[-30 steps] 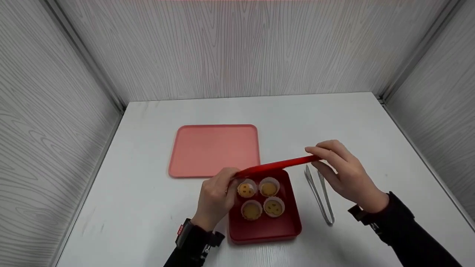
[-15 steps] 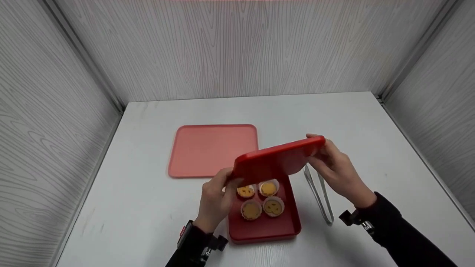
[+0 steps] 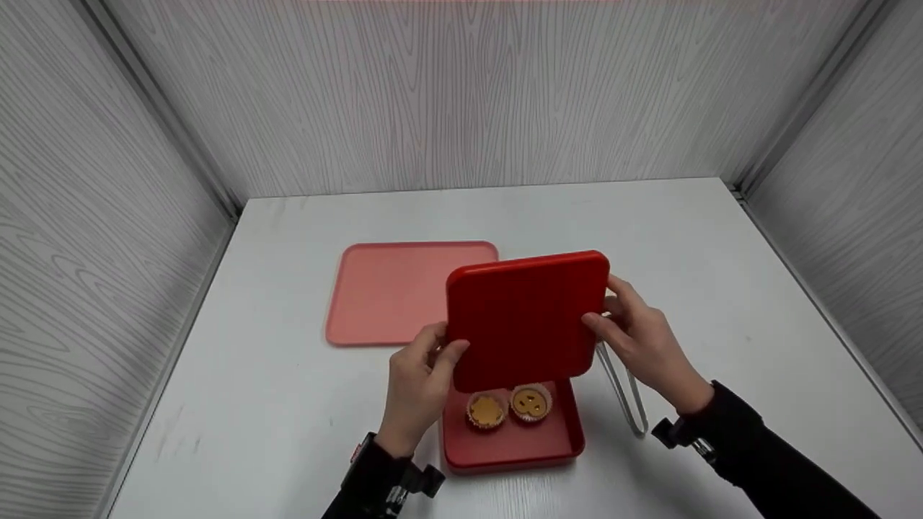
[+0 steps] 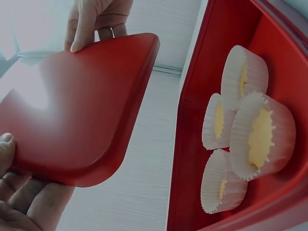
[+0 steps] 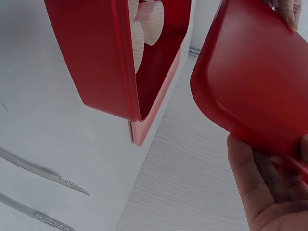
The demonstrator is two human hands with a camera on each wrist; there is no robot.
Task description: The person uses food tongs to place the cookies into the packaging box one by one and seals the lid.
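Both hands hold a red lid (image 3: 526, 317) up on edge above the back part of a red box (image 3: 515, 445). My left hand (image 3: 418, 382) pinches its left edge, thumb on the near face. At the right edge my right hand (image 3: 645, 346) grips it, thumb in front and fingers behind. Small pastries in white paper cups (image 4: 260, 137) sit in the box; the lid hides the rear ones in the head view, while the left wrist view shows several.
A pink tray (image 3: 396, 295) lies flat behind and left of the box, partly covered by the lid. Metal tongs (image 3: 624, 393) rest on the white table (image 3: 274, 404) to the right of the box. Grey wood-grain panels (image 3: 461, 94) enclose the back and sides.
The lid has tilted from nearly level to upright, its broad face now toward the head camera. My right hand has moved a little left with it; the box, tray and tongs stay put.
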